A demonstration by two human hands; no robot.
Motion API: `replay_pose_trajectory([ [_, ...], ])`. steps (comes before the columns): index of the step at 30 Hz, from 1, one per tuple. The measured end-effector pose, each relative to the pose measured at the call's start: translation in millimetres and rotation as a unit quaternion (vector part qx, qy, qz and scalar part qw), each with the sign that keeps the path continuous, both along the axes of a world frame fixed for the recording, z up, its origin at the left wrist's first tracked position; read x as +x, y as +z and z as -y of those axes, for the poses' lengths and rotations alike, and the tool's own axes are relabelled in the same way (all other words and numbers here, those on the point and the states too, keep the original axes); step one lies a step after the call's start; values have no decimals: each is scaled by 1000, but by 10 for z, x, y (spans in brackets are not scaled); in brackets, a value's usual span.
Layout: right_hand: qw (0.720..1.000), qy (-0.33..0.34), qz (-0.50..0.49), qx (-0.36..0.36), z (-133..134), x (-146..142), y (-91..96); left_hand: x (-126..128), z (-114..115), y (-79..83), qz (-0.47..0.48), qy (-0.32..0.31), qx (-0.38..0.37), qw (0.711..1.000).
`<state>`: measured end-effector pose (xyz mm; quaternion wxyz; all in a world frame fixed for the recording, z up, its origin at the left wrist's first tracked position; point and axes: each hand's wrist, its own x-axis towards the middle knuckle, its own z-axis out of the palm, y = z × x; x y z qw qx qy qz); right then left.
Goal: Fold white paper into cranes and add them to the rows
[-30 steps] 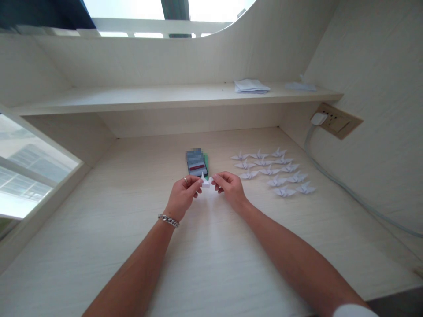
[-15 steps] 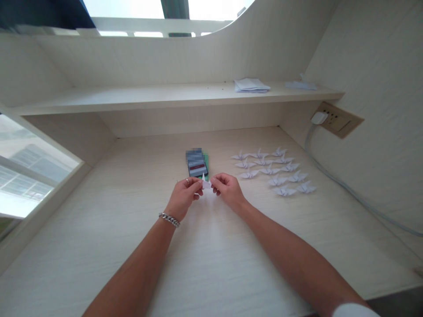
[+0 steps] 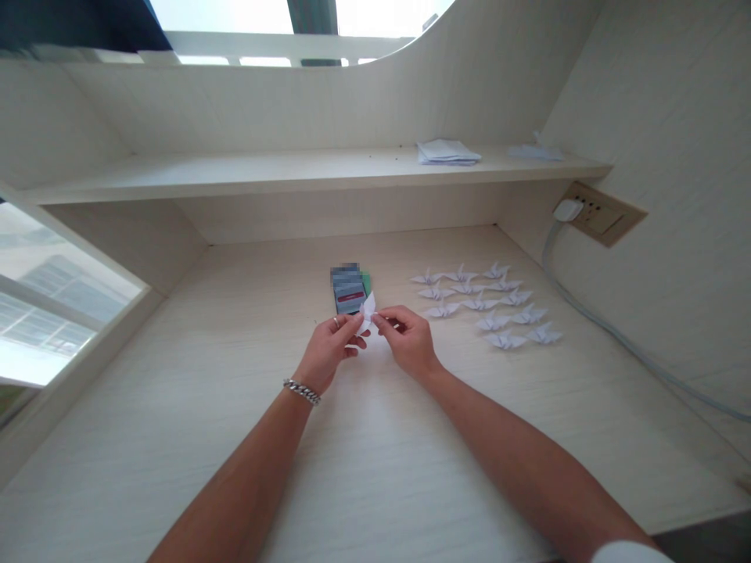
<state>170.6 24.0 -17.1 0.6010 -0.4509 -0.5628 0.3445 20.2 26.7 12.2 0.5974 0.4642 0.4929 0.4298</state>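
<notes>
A small piece of folded white paper (image 3: pixel 368 307) is held up between my hands over the desk. My left hand (image 3: pixel 329 344), with a ring and a chain bracelet, pinches its left side. Its right side is in the thumb and fingers of my right hand (image 3: pixel 407 336). Just behind the paper lies a phone (image 3: pixel 350 298) with a lit screen, a green edge showing beside it. To the right, several folded white paper cranes (image 3: pixel 469 303) sit in loose rows on the desk.
A raised shelf (image 3: pixel 264 173) runs across the back, bearing a stack of white paper (image 3: pixel 448 152) and thinner sheets (image 3: pixel 535 152). On the right wall, a white plug (image 3: pixel 568 209) sits in a socket panel (image 3: pixel 607 215). Its grey cable (image 3: pixel 610 328) trails down the right side.
The folded paper has turned and shows a taller, wider pointed face. My left hand has shifted slightly to the right, closer to my right hand. The cranes and phone stay put.
</notes>
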Motion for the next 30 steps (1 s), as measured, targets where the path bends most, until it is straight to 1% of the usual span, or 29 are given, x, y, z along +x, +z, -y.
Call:
replay_pose_trajectory([
  [2,1000,24,13,2,19,3,4,3,1,4,-8,8,20,1000],
  [5,999,34,-7,-36,10,21,0,-8,-12,-9,-56,26,64,996],
  [7,997,21,-44,-61,-20,34,-12,-19,-18,-24,-104,17,104,989],
  [9,995,22,-69,-69,-56,41,-31,-25,-15,-40,-156,0,149,976],
  [12,995,48,-54,-71,-91,40,-62,-23,-3,-62,-201,-19,197,959],
  [14,995,58,-43,-75,-95,35,-75,-15,3,-75,-201,-21,198,959],
  [17,994,61,-52,-80,-89,31,-81,-6,3,-92,-178,-21,181,967],
  [19,993,64,-55,-83,-89,29,-81,-6,5,-102,-173,-18,184,967],
  [24,993,59,-43,-97,-98,28,-83,-12,23,-115,-216,-3,230,949],
  [26,994,51,-37,-93,-96,24,-80,-5,25,-118,-209,-4,223,952],
  [30,995,44,-28,-85,-81,8,-67,15,10,-123,-174,-10,185,967],
])
